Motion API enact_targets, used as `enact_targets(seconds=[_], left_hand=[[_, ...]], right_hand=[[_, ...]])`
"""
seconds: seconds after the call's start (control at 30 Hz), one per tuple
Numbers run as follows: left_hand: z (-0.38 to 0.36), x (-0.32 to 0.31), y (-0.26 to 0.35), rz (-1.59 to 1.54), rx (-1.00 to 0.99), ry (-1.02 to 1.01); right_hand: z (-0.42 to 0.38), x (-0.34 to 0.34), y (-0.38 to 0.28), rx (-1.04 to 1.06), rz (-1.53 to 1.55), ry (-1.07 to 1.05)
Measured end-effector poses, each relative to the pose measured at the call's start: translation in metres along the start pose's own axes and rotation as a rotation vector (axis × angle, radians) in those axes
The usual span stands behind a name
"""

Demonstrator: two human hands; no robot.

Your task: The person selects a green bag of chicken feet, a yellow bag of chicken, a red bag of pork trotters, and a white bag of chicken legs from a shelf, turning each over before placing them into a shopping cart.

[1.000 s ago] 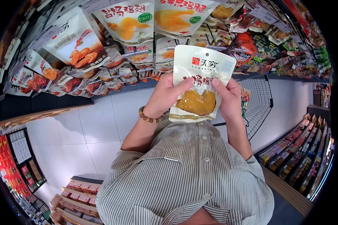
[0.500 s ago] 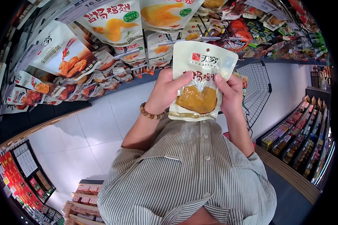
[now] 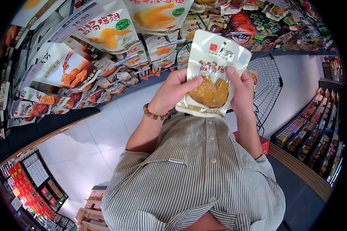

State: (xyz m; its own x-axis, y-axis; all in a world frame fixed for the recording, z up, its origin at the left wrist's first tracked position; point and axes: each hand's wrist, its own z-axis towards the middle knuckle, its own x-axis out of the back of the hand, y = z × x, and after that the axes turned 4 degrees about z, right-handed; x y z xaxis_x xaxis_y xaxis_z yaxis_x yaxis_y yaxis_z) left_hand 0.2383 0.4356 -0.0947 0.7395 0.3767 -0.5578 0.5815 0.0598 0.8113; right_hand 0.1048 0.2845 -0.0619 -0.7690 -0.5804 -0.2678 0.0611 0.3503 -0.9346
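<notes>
A cream snack pouch (image 3: 216,57) with red Chinese lettering and a clear window onto brown meat is held up in front of my chest. My left hand (image 3: 172,91) grips its lower left edge, thumb across the front, with a beaded bracelet (image 3: 155,112) at the wrist. On the opposite edge my right hand (image 3: 242,92) is closed, its thumb pressed to the front near the lettering. The fingers behind the pouch are hidden. The pouch leans with its top toward the right.
Hanging snack pouches (image 3: 106,32) fill the rack ahead and to the left, with a price tag (image 3: 76,23) above. A wire shopping cart (image 3: 266,79) stands beyond my right hand. Shelves of packaged goods (image 3: 310,127) are at right; red boxes (image 3: 27,188) stand at lower left.
The pouch has tilted clockwise and shifted slightly up and right, both hands still on it. My right thumb sits a little higher in view. The rack has shifted slightly in view.
</notes>
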Motion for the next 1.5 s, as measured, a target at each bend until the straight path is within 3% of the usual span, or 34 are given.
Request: enact_targets(seconds=[0.23, 0.37, 0.7, 1.1, 1.5], left_hand=[[0.017, -0.011, -0.011, 0.108, 0.056, -0.111], [0.032, -0.026, -0.004, 0.005, 0.096, -0.098], [0.081, -0.072, -0.009, -0.039, 0.102, -0.076], [0.086, -0.095, -0.019, 0.067, 0.218, -0.05], [0.067, -0.08, -0.032, 0.033, 0.251, -0.137]], right_hand=[[0.025, 0.026, -0.011, -0.072, 0.161, 0.063], [0.04, 0.045, -0.017, -0.103, 0.254, 0.073], [0.037, 0.12, -0.027, -0.094, 0.222, -0.248], [0.021, 0.129, -0.022, 0.038, 0.16, -0.175], [-0.015, 0.108, -0.017, -0.073, 0.179, -0.031]])
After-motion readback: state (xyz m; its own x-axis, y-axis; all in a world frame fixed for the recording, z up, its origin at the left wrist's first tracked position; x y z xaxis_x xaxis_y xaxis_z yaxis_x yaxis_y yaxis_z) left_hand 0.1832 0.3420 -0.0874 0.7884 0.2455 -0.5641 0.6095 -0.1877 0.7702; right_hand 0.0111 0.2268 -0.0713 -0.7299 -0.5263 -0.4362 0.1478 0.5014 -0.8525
